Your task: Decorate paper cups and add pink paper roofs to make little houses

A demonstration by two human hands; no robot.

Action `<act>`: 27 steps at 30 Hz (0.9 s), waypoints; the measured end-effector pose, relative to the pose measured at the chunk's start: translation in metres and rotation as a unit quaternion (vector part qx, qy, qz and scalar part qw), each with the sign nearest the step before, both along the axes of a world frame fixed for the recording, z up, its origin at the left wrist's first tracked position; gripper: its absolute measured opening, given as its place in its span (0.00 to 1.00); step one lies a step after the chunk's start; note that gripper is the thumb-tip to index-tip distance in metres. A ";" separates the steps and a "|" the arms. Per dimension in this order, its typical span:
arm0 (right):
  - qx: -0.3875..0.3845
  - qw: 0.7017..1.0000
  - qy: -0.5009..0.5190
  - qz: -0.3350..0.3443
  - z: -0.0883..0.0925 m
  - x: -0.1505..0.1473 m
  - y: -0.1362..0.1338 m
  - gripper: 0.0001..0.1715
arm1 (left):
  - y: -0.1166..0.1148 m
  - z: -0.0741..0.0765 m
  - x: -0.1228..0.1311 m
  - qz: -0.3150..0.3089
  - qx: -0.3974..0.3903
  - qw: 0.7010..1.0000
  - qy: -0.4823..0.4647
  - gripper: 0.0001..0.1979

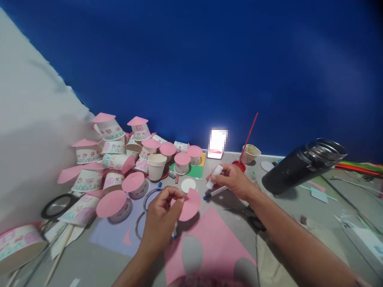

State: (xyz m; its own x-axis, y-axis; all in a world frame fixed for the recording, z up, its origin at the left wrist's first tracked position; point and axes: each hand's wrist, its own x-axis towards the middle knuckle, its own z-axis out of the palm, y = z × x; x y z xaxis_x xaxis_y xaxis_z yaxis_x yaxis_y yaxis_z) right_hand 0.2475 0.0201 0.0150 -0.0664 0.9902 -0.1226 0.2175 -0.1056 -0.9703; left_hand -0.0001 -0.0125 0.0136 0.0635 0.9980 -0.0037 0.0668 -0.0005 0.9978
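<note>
My left hand is closed, pinching a pink paper circle folded into a shallow cone, held above the table. My right hand is closed round a white glue stick, its tip pointing toward the pink cone. A blue-tipped white pen lies on the table just under my right hand. Below both hands lies a pink paper sheet with round holes cut out of it.
A heap of decorated paper cups with pink cone roofs fills the left. A stack of plain cups, a cup with a red stick, a black flask, tape rolls, scissors and a lit phone surround the hands.
</note>
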 end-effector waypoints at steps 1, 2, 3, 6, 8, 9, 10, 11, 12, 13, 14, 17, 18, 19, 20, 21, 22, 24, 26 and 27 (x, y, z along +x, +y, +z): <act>-0.007 0.999 0.037 0.010 0.003 0.001 -0.009 0.22 | 0.000 0.001 0.002 -0.005 0.003 1.000 0.009 0.02; -0.012 0.997 0.069 0.015 0.006 0.001 -0.017 0.23 | -0.001 0.002 0.004 -0.020 0.004 1.000 0.019 0.01; -0.016 0.995 0.097 0.016 0.007 0.002 -0.025 0.24 | -0.003 0.001 0.008 -0.042 0.003 0.999 0.034 0.01; -0.024 0.986 0.167 0.013 0.008 0.003 -0.042 0.26 | -0.013 -0.003 0.021 -0.145 -0.017 0.984 0.104 0.04; -0.034 0.974 0.221 0.027 0.007 0.003 -0.051 0.28 | -0.018 -0.005 0.029 -0.196 -0.040 0.970 0.138 0.04; -0.039 0.968 0.245 0.040 0.006 0.003 -0.054 0.28 | -0.019 -0.005 0.032 -0.194 -0.045 0.970 0.136 0.04; -0.043 0.962 0.263 0.055 0.006 0.003 -0.057 0.28 | -0.019 -0.003 0.035 -0.179 -0.046 0.975 0.121 0.05; -0.045 0.959 0.272 0.070 0.005 0.002 -0.059 0.27 | -0.018 -0.001 0.038 -0.153 -0.042 0.983 0.091 0.08; -0.047 0.958 0.272 0.084 0.005 0.001 -0.061 0.26 | -0.017 0.002 0.040 -0.129 -0.038 0.990 0.051 0.11; -0.051 0.957 0.267 0.098 0.004 0.000 -0.063 0.26 | -0.015 0.006 0.043 -0.119 -0.039 0.992 0.006 0.14; -0.059 0.957 0.262 0.113 0.004 0.000 -0.064 0.25 | -0.014 0.010 0.046 -0.132 -0.047 0.989 -0.042 0.17; -0.083 0.956 0.245 0.137 0.002 -0.004 -0.068 0.25 | -0.011 0.017 0.056 -0.192 -0.112 0.964 -0.145 0.22; -0.087 0.958 0.239 0.132 0.002 -0.005 -0.068 0.25 | -0.010 0.017 0.059 -0.186 -0.127 0.960 -0.164 0.22; -0.090 0.961 0.233 0.121 0.002 -0.006 -0.069 0.24 | -0.009 0.017 0.062 -0.175 -0.139 0.959 -0.177 0.22; -0.091 0.964 0.226 0.107 0.002 -0.008 -0.070 0.24 | -0.008 0.016 0.063 -0.158 -0.144 0.959 -0.186 0.21; -0.093 0.967 0.217 0.091 0.002 -0.009 -0.070 0.24 | -0.007 0.014 0.064 -0.140 -0.142 0.961 -0.192 0.21; -0.095 0.971 0.207 0.077 0.003 -0.010 -0.071 0.25 | -0.006 0.014 0.064 -0.127 -0.140 0.963 -0.193 0.21; -0.104 0.977 0.180 0.053 0.004 -0.012 -0.072 0.25 | -0.003 0.013 0.062 -0.105 -0.131 0.968 -0.187 0.20; -0.107 0.982 0.148 0.039 0.006 -0.012 -0.072 0.23 | -0.002 0.016 0.061 -0.093 -0.123 0.971 -0.180 0.19; -0.104 0.985 0.134 0.039 0.006 -0.012 -0.072 0.23 | -0.001 0.017 0.060 -0.092 -0.121 0.972 -0.179 0.19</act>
